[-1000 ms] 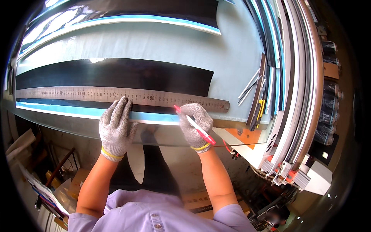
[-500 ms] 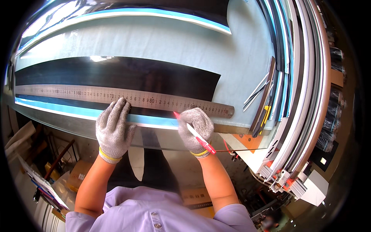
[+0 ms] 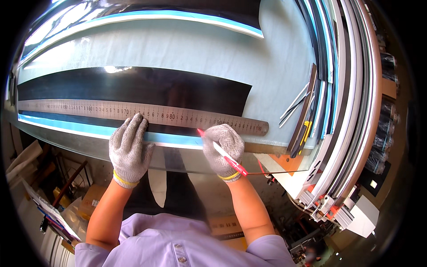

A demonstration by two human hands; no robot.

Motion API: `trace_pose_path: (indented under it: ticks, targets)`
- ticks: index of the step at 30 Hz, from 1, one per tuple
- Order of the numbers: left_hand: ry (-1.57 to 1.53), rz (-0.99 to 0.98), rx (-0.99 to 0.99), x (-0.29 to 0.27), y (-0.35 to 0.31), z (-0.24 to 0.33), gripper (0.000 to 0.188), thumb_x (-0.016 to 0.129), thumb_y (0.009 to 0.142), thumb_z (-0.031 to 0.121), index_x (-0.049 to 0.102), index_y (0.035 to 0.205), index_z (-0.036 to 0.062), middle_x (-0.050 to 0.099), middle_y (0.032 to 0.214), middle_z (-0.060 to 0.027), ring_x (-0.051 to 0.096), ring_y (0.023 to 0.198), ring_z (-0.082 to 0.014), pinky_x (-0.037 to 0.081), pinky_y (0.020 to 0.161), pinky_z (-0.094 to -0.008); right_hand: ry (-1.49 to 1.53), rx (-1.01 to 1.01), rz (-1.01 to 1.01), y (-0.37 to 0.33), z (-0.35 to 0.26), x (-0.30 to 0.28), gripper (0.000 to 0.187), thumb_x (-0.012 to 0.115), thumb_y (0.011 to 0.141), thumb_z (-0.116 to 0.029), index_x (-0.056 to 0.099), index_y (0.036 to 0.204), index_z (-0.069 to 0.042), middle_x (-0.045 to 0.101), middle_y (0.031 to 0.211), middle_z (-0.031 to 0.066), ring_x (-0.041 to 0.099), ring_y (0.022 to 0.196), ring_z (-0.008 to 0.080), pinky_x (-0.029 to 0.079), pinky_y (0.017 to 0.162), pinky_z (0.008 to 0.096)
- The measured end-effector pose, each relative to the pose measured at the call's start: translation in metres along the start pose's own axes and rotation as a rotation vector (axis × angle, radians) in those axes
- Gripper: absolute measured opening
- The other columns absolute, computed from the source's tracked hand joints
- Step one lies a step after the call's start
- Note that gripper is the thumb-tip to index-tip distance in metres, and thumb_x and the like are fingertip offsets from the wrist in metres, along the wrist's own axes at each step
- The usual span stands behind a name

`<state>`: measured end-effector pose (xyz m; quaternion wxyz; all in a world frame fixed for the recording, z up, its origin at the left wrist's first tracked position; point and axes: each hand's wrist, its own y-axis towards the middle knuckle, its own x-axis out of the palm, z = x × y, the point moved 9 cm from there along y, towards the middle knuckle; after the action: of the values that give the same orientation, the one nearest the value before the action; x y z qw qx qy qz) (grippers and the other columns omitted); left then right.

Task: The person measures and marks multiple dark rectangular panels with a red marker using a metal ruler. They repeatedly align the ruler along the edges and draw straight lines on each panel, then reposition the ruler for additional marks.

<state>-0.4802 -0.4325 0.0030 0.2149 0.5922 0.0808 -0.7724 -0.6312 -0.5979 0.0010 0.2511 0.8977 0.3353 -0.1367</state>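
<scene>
A long metal ruler [image 3: 151, 115] lies across a glossy black sheet [image 3: 133, 84] on the glass tabletop. Along the sheet's near side runs a blue-and-white edge strip [image 3: 66, 126]. My left hand [image 3: 129, 151], in a grey knitted glove with a yellow cuff, rests flat with its fingertips on the ruler's near edge. In my gloved right hand [image 3: 223, 149] is a red-and-white pen [image 3: 227, 156], slanted, its red tip by the near edge of the black sheet just below the ruler. The fingers wrapped round the pen partly hide it.
Another black sheet with a blue-and-white edge [image 3: 178, 14] lies at the far side. On the right, thin loose strips [image 3: 293, 104] and a yellow-and-black cutter [image 3: 306, 133] lie beside long stacked profiles [image 3: 351, 111]. The table's near edge is curved, and cardboard boxes [image 3: 91, 198] stand below it.
</scene>
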Motion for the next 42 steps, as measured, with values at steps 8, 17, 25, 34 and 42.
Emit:
trace_pose_path:
  ticks: [8, 17, 25, 34, 42]
  targets:
    - [-0.015, 0.009, 0.003, 0.0, -0.001, 0.0, 0.055, 0.073, 0.08, 0.013, 0.067, 0.133, -0.0017, 0.064, 0.142, -0.0174, 0.058, 0.132, -0.038, 0.043, 0.113, -0.048, 0.081, 0.054, 0.008, -0.005, 0.006, -0.002, 0.012, 0.076, 0.084, 0.003, 0.066, 0.089, -0.001, 0.068, 0.083, 0.012, 0.067, 0.07, 0.0284, 0.054, 0.063, 0.0359]
    - [-0.024, 0.213, -0.135, -0.007, -0.01, -0.012, 0.058, 0.085, 0.075, 0.018, 0.064, 0.127, 0.0054, 0.06, 0.132, -0.0147, 0.055, 0.127, -0.038, 0.044, 0.108, -0.0501, -0.508, -0.054, -0.218, 0.026, -0.001, -0.029, 0.04, 0.082, 0.078, -0.022, 0.069, 0.113, -0.009, 0.069, 0.104, 0.0091, 0.065, 0.101, 0.0338, 0.051, 0.091, 0.0473]
    - [0.012, 0.153, -0.131, -0.01, 0.002, -0.012, 0.052, 0.088, 0.071, 0.025, 0.065, 0.114, 0.0067, 0.06, 0.13, -0.015, 0.053, 0.128, -0.0399, 0.043, 0.107, -0.0534, -0.829, -0.122, -0.334, 0.031, 0.001, 0.014, 0.042, 0.079, 0.077, -0.028, 0.063, 0.111, -0.008, 0.059, 0.103, 0.0151, 0.061, 0.105, 0.035, 0.052, 0.092, 0.0501]
    - [-0.062, 0.098, -0.085, -0.015, 0.02, -0.031, 0.048, 0.089, 0.069, 0.027, 0.063, 0.105, 0.0079, 0.054, 0.148, -0.0151, 0.047, 0.137, -0.0425, 0.036, 0.115, -0.0573, -0.95, -0.046, -0.255, 0.098, 0.036, 0.022, 0.038, 0.077, 0.081, -0.034, 0.064, 0.106, -0.008, 0.06, 0.1, 0.0136, 0.061, 0.098, 0.0323, 0.056, 0.082, 0.0441]
    - [-0.05, 0.031, -0.05, -0.019, 0.024, -0.041, 0.082, 0.085, 0.071, 0.034, 0.058, 0.144, 0.0099, 0.055, 0.147, -0.0118, 0.048, 0.137, -0.0371, 0.031, 0.12, -0.0567, -1.057, 0.073, -0.202, 0.172, 0.07, 0.016, 0.043, 0.079, 0.084, -0.029, 0.06, 0.115, -0.005, 0.062, 0.114, 0.0213, 0.063, 0.107, 0.0367, 0.058, 0.09, 0.0463]
